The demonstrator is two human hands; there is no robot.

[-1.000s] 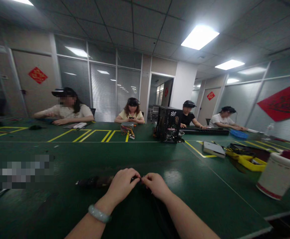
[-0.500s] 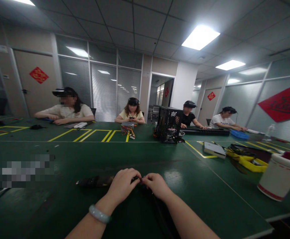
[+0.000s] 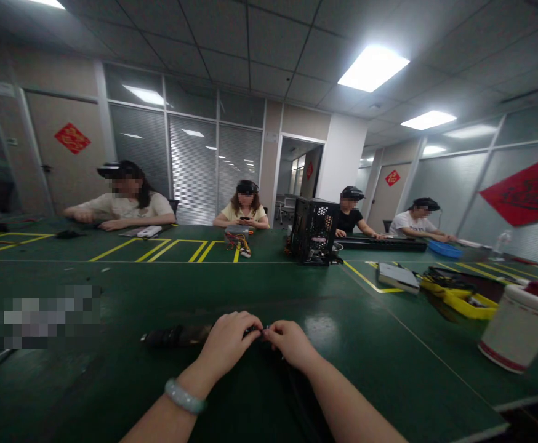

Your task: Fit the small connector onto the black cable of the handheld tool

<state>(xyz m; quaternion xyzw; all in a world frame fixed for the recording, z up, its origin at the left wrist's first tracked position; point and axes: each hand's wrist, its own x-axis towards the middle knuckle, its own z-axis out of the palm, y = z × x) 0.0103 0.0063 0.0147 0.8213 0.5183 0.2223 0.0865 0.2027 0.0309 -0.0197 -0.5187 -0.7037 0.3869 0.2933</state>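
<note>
My left hand [image 3: 232,338] and my right hand [image 3: 290,341] meet over the green table [image 3: 125,394], fingertips almost touching. Both are closed in a pinch around something small and dark that the fingers mostly hide, so I cannot tell its kind. A black cable-like strip [image 3: 297,391] runs from beneath my right hand toward me, dim against the table. Left of my left hand lies a dark, long tool [image 3: 172,337] with a metal tip, resembling a power screwdriver; its right end is hidden behind that hand.
Ahead stands an open black computer case [image 3: 313,231], near a metal box with coloured wires [image 3: 239,234]. To the right are a flat silver box [image 3: 397,277], a yellow tray [image 3: 472,304] with small parts, and a white cup [image 3: 518,326]. Several people sit across the table.
My hands stay almost in place, with only slight finger movement. Across the table, the hand of the person at the left has shifted a little to the left.
</note>
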